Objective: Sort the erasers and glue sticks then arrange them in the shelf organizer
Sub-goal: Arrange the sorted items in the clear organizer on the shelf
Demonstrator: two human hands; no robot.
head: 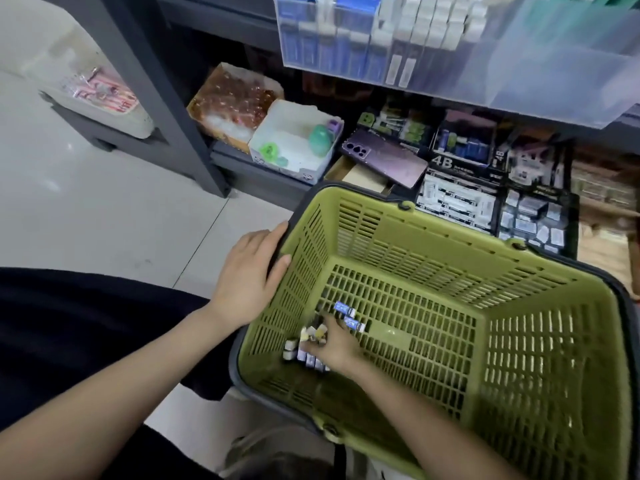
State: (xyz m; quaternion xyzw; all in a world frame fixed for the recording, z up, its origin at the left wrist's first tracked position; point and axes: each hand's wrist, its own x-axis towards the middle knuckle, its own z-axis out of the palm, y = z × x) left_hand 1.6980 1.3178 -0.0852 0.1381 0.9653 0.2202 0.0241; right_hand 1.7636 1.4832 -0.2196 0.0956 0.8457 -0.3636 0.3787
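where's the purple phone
Head view, upper middle: the phone lies on the bottom shelf, just behind the green basket, right of the white box.

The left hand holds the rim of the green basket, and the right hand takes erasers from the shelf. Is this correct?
Not quite. The left hand does hold the green basket by its rim, but the right hand reaches the erasers on the basket's floor, not on the shelf. The head view shows it.
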